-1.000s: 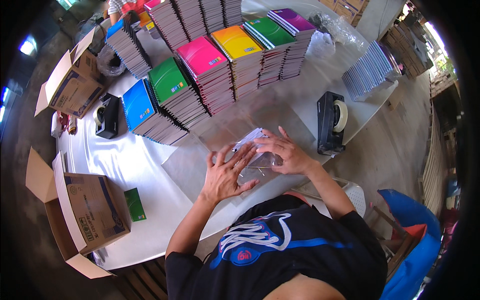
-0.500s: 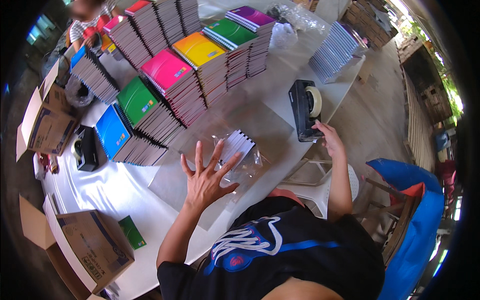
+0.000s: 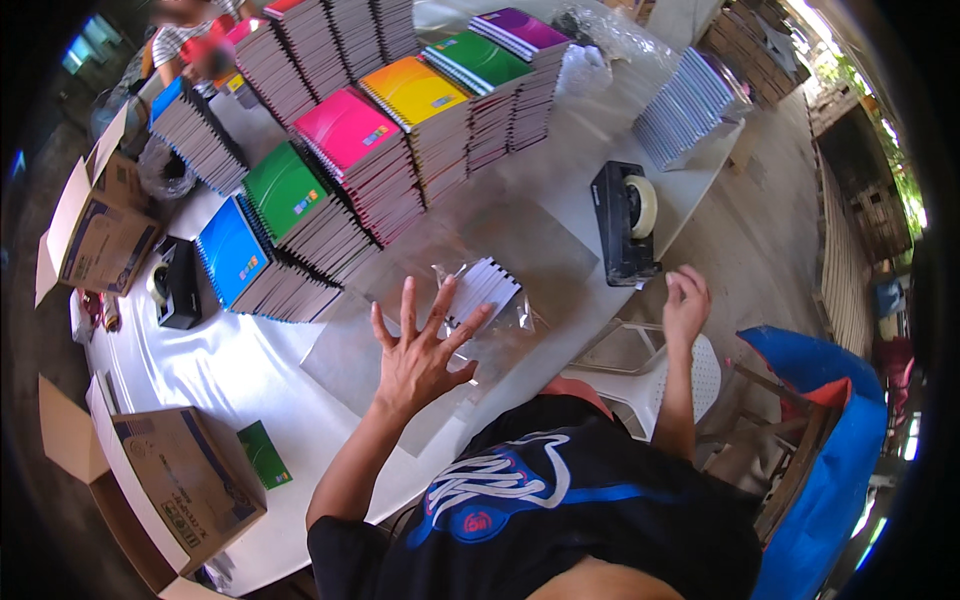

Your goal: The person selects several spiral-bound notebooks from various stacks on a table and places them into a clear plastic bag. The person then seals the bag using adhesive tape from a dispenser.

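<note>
My left hand (image 3: 416, 360) lies with fingers spread over a small bundle (image 3: 487, 290) with a white face and black marks along one edge, loosely wrapped in clear plastic (image 3: 525, 318). Its fingertips rest at the bundle's near left side. Just off the near end of a black tape dispenser (image 3: 610, 215) is my right hand (image 3: 686, 310), apart from it, with thumb and fingers pinched together. Anything between those fingers is too small to make out. A roll of pale tape (image 3: 643, 208) sits in the dispenser.
Tall stacks of spiral notebooks (image 3: 400, 110) stand across the table's far side. At left are open cardboard boxes (image 3: 185, 480), a second dispenser (image 3: 180, 285) and a green notebook (image 3: 263, 455). A white chair (image 3: 700, 375) stands beside the table's edge. Someone sits at the far left.
My right hand has come off the dispenser's near end and moved slightly right and down, its fingers drawn closer together. My left hand stays spread over the wrapped bundle. The view has shifted a little.
</note>
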`<action>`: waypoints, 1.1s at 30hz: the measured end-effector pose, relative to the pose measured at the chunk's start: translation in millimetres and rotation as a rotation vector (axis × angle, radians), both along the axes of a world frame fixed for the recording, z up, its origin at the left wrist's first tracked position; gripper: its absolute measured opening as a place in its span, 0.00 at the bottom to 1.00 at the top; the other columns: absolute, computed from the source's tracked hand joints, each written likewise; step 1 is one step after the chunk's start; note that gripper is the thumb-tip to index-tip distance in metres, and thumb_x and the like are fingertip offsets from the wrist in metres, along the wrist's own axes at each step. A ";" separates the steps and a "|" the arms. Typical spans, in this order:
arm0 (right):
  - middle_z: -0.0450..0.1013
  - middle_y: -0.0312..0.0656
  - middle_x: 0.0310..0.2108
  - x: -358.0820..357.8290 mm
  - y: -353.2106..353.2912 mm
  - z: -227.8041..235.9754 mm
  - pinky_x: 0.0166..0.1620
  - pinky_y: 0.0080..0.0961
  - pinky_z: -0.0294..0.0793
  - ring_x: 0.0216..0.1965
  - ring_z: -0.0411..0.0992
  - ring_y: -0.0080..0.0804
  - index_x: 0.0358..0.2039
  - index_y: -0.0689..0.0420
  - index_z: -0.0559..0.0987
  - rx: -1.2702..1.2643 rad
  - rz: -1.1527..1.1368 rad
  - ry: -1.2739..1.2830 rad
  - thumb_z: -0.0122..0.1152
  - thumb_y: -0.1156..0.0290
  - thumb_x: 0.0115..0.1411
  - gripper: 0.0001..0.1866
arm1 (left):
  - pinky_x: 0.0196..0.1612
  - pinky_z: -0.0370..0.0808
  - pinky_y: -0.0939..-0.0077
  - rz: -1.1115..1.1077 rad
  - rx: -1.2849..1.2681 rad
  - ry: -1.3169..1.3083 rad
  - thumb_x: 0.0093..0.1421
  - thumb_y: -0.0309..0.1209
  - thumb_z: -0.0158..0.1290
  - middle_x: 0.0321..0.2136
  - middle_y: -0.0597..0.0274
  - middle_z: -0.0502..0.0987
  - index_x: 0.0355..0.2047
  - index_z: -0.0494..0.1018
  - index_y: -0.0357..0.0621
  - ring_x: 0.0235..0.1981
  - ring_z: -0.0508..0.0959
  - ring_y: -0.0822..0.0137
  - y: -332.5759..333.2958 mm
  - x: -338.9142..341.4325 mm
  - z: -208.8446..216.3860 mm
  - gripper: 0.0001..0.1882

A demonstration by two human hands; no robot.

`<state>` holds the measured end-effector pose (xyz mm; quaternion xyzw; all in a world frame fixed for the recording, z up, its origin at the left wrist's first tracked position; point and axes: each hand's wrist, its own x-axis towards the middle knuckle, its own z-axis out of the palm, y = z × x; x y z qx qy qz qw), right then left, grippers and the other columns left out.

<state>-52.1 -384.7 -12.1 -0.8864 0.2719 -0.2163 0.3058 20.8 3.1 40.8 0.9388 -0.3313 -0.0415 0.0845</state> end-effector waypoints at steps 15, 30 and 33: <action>0.76 0.50 0.29 158.0 213.6 111.3 0.38 0.34 0.74 0.32 0.76 0.43 0.64 0.52 0.53 -0.199 1.295 0.680 0.66 0.68 0.47 0.45 | 0.57 0.27 0.28 -0.010 0.048 -0.153 0.40 0.54 0.61 0.66 0.71 0.46 0.58 0.57 0.88 0.67 0.34 0.48 -0.5 -0.3 -9.0 0.42; 0.54 0.42 0.62 123.9 130.5 14.2 0.56 0.32 0.63 0.61 0.57 0.36 0.34 0.53 0.81 0.880 1.356 0.210 0.70 0.71 0.47 0.12 | 0.61 0.49 0.53 0.444 -1.076 -0.147 0.50 0.35 0.61 0.59 0.52 0.57 0.30 0.79 0.49 0.62 0.56 0.49 -60.9 -3.3 -40.1 0.08; 0.59 0.42 0.58 123.2 140.4 17.0 0.56 0.30 0.63 0.59 0.58 0.34 0.36 0.53 0.80 0.941 1.302 0.172 0.70 0.71 0.48 0.13 | 0.58 0.60 0.62 0.547 -1.323 0.102 0.53 0.32 0.60 0.58 0.50 0.56 0.36 0.76 0.42 0.58 0.61 0.55 -55.7 -2.3 -40.5 0.12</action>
